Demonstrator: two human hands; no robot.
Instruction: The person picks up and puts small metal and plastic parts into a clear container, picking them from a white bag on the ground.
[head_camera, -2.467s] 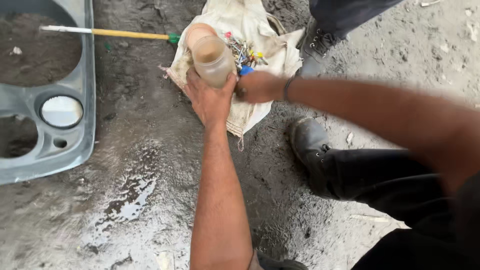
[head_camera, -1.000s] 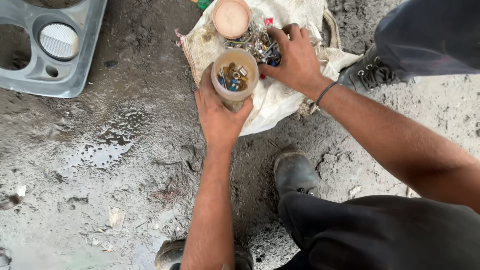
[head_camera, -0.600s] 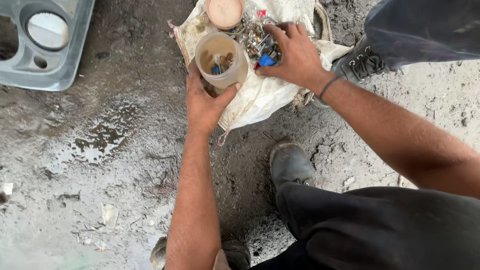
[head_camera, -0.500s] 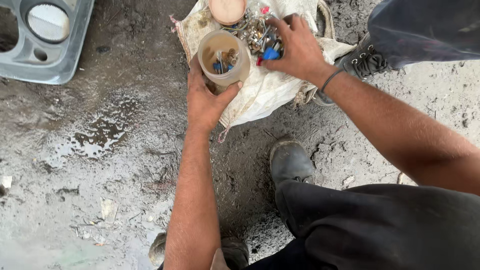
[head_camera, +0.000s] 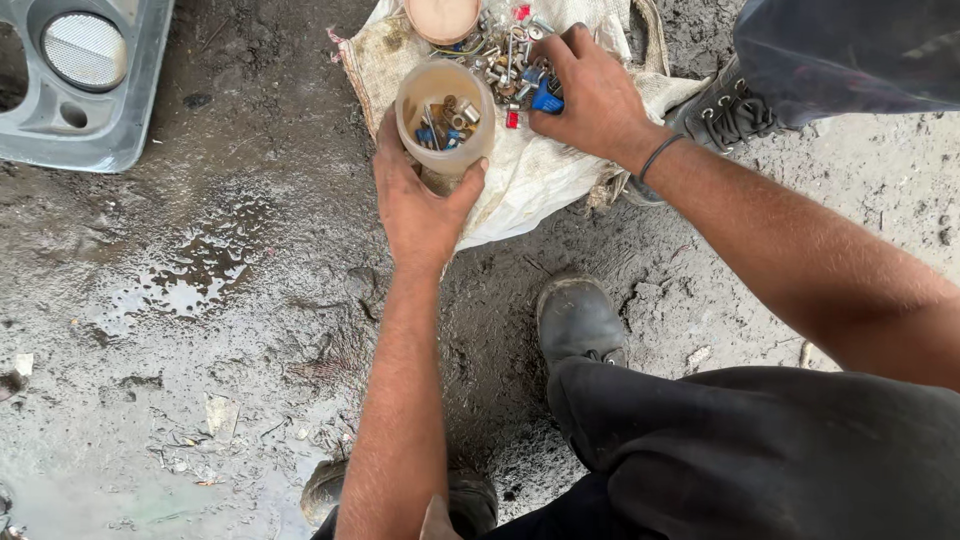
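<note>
1. Left hand (head_camera: 420, 205): fingers and thumb are wrapped around the lower wall of a translucent plastic jar (head_camera: 444, 110), holding it upright with its open mouth toward the camera. The jar sits at the 12 o'clock end of the forearm, over the near edge of a dirty white sack (head_camera: 520, 190) spread on the wet concrete floor (head_camera: 200, 330). Compared with half a second ago the jar has barely moved; the grip is unchanged.

2. Jar contents: a small heap of metal and blue fittings lies at the bottom; whether it has grown since the previous frames cannot be told.

3. Right hand (head_camera: 590, 95): at 3 o'clock from the jar, it lies on the pile of small hardware (head_camera: 500, 60), fingers curled and bunched over pieces including a blue one (head_camera: 546, 100). A moment ago it reached further up the pile; now it has drawn closer to the jar, so the gathering appears to continue.

4. Surroundings: a round tan lid (head_camera: 442, 18) rests at 12 o'clock from the jar. A grey moulded panel (head_camera: 90, 130) lies at 10 o'clock. Another person's boot (head_camera: 720, 110) stands at 3 o'clock beside the sack.
</note>
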